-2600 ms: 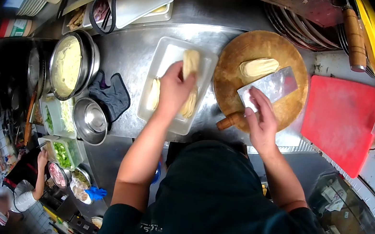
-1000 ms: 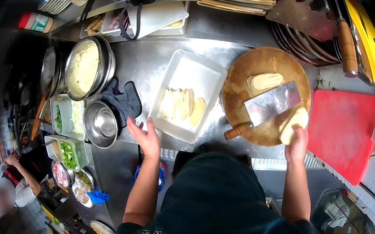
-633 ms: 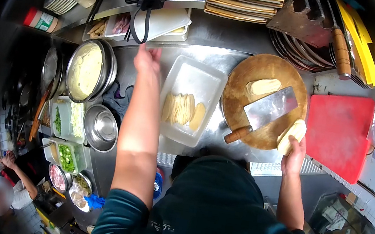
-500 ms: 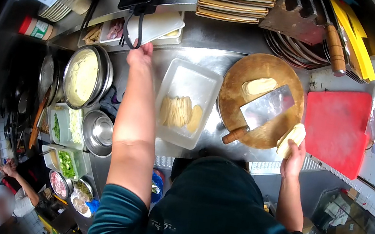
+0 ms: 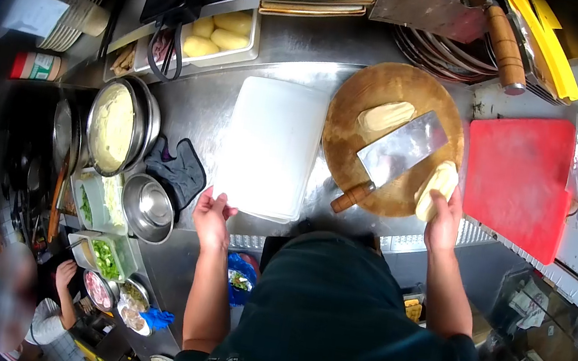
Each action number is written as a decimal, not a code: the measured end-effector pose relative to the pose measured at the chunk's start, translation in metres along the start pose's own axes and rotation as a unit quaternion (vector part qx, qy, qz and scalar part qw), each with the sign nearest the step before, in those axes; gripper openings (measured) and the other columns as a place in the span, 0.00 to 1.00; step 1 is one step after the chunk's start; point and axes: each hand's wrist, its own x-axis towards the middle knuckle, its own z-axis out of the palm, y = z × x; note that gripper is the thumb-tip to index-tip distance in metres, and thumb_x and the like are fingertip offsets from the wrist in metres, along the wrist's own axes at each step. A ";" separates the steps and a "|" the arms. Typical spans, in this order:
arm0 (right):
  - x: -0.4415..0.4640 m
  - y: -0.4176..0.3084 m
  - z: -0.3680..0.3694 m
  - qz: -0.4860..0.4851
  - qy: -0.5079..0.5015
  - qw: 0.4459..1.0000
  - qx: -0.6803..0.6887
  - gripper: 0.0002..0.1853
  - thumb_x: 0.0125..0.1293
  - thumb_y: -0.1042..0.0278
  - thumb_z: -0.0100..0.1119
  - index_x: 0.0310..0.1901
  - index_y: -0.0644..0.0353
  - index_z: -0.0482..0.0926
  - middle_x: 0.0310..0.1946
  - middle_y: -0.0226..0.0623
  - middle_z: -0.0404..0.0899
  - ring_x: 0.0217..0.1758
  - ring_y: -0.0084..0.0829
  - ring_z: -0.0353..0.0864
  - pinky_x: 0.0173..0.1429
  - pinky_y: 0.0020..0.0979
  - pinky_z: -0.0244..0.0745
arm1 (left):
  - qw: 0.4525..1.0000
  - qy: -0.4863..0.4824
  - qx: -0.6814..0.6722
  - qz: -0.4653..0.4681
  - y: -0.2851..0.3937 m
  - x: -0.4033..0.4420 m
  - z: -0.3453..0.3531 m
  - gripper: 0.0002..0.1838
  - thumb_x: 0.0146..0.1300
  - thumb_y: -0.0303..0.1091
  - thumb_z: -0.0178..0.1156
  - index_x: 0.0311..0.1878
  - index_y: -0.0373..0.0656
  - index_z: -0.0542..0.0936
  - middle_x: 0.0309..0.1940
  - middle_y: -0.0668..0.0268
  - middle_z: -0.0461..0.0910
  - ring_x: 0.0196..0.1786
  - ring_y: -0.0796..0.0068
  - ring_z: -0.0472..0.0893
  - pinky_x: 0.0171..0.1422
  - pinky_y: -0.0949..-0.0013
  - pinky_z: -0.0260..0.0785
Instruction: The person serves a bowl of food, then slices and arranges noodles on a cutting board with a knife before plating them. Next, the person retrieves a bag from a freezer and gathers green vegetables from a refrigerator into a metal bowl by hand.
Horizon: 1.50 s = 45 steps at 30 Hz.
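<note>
My left hand (image 5: 214, 218) has its fingers closed at the near left corner of a translucent white lid (image 5: 272, 144). The lid lies over the plastic container, hiding the slices inside. In my right hand (image 5: 443, 222) is a stack of pale yellow potato slices (image 5: 437, 188), held over the right edge of a round wooden chopping board (image 5: 406, 198). A cleaver (image 5: 404, 147) rests flat on the board, its wooden handle pointing toward me. Behind its blade lies another stack of slices (image 5: 386, 118).
Peeled potatoes (image 5: 225, 33) fill a container at the back. A red cutting board (image 5: 517, 181) is on the right. Metal bowls (image 5: 148, 208), a dark glove (image 5: 180, 168) and tubs of chopped greens (image 5: 105, 258) stand left. A co-worker's arm (image 5: 66, 293) shows at lower left.
My left hand has brought the lid from the back container to the slice container, uncovering the potatoes. My right hand still holds its slices. The view has shifted slightly.
</note>
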 end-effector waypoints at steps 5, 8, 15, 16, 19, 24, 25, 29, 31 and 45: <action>0.021 -0.002 0.033 -0.024 -0.101 0.991 -0.082 0.23 0.70 0.78 0.56 0.66 0.65 0.71 0.52 0.38 0.81 0.51 0.26 0.81 0.55 0.27 0.76 | 0.998 0.044 0.035 0.003 -0.027 -0.002 -0.021 0.20 0.72 0.24 0.61 0.65 0.31 0.75 0.31 0.69 0.74 0.26 0.79 0.78 0.31 0.74 0.78; 0.030 -0.013 0.072 -0.094 -0.168 0.951 -0.241 0.21 0.68 0.76 0.59 0.63 0.65 0.74 0.50 0.37 0.82 0.54 0.24 0.80 0.57 0.29 0.76 | 0.997 0.049 0.060 0.016 -0.033 -0.003 -0.023 0.26 0.70 0.27 0.64 0.68 0.31 0.71 0.36 0.67 0.74 0.29 0.78 0.79 0.32 0.73 0.77; 0.070 0.034 0.180 -0.217 -0.325 0.818 -0.423 0.28 0.62 0.63 0.63 0.63 0.64 0.75 0.73 0.62 0.65 0.75 0.56 0.68 0.76 0.45 0.64 | 0.985 0.141 0.100 -0.006 -0.053 -0.021 -0.016 0.37 0.65 0.38 0.73 0.71 0.36 0.66 0.59 0.53 0.72 0.50 0.62 0.81 0.42 0.64 0.82; 0.070 0.029 0.198 -0.190 -0.335 0.806 -0.450 0.26 0.63 0.61 0.61 0.61 0.65 0.76 0.73 0.66 0.62 0.76 0.57 0.66 0.77 0.46 0.64 | 0.993 0.098 0.035 -0.055 -0.056 -0.022 -0.018 0.29 0.66 0.36 0.72 0.64 0.38 0.70 0.52 0.57 0.75 0.47 0.67 0.81 0.41 0.65 0.83; 0.098 0.051 0.240 -0.121 -0.362 0.749 -0.541 0.26 0.62 0.57 0.60 0.58 0.63 0.79 0.63 0.57 0.78 0.75 0.53 0.68 0.75 0.44 0.67 | 0.988 0.023 -0.043 -0.144 -0.050 -0.020 -0.009 0.08 0.70 0.31 0.67 0.43 0.44 0.75 0.37 0.66 0.81 0.40 0.75 0.82 0.40 0.64 0.87; 0.115 0.038 0.270 -0.049 -0.382 0.708 -0.592 0.27 0.60 0.55 0.60 0.57 0.63 0.81 0.58 0.53 0.82 0.63 0.48 0.81 0.68 0.41 0.75 | 0.986 -0.024 -0.094 -0.138 -0.048 -0.007 -0.014 0.08 0.72 0.26 0.62 0.52 0.39 0.78 0.46 0.60 0.84 0.46 0.67 0.86 0.43 0.61 0.88; 0.116 0.032 0.272 -0.054 -0.371 0.721 -0.583 0.27 0.60 0.55 0.60 0.57 0.63 0.81 0.58 0.53 0.82 0.63 0.48 0.81 0.68 0.41 0.75 | 0.987 -0.031 -0.093 -0.131 -0.044 -0.004 -0.012 0.10 0.72 0.25 0.61 0.54 0.38 0.78 0.48 0.59 0.84 0.48 0.64 0.86 0.44 0.61 0.88; 0.116 -0.006 0.256 -0.053 -0.332 0.821 -0.460 0.24 0.64 0.57 0.62 0.58 0.61 0.79 0.55 0.48 0.81 0.56 0.43 0.82 0.59 0.41 0.77 | 0.990 -0.067 -0.102 -0.071 0.000 -0.002 0.006 0.14 0.72 0.25 0.61 0.59 0.37 0.77 0.49 0.59 0.84 0.50 0.64 0.87 0.44 0.62 0.89; 0.119 -0.017 0.227 -0.087 -0.281 0.884 -0.362 0.21 0.65 0.62 0.64 0.58 0.60 0.79 0.51 0.40 0.81 0.50 0.34 0.82 0.54 0.35 0.78 | 0.989 -0.069 -0.112 -0.060 0.028 0.006 0.033 0.10 0.73 0.23 0.59 0.54 0.37 0.79 0.49 0.58 0.84 0.50 0.65 0.86 0.44 0.63 0.90; 0.035 -0.007 -0.072 0.010 0.074 0.982 -0.174 0.17 0.67 0.74 0.62 0.57 0.67 0.78 0.43 0.39 0.84 0.42 0.27 0.84 0.46 0.29 0.78 | 0.974 0.016 0.140 0.178 0.022 0.050 0.257 0.30 0.71 0.40 0.65 0.66 0.26 0.72 0.61 0.50 0.75 0.58 0.57 0.77 0.63 0.59 0.72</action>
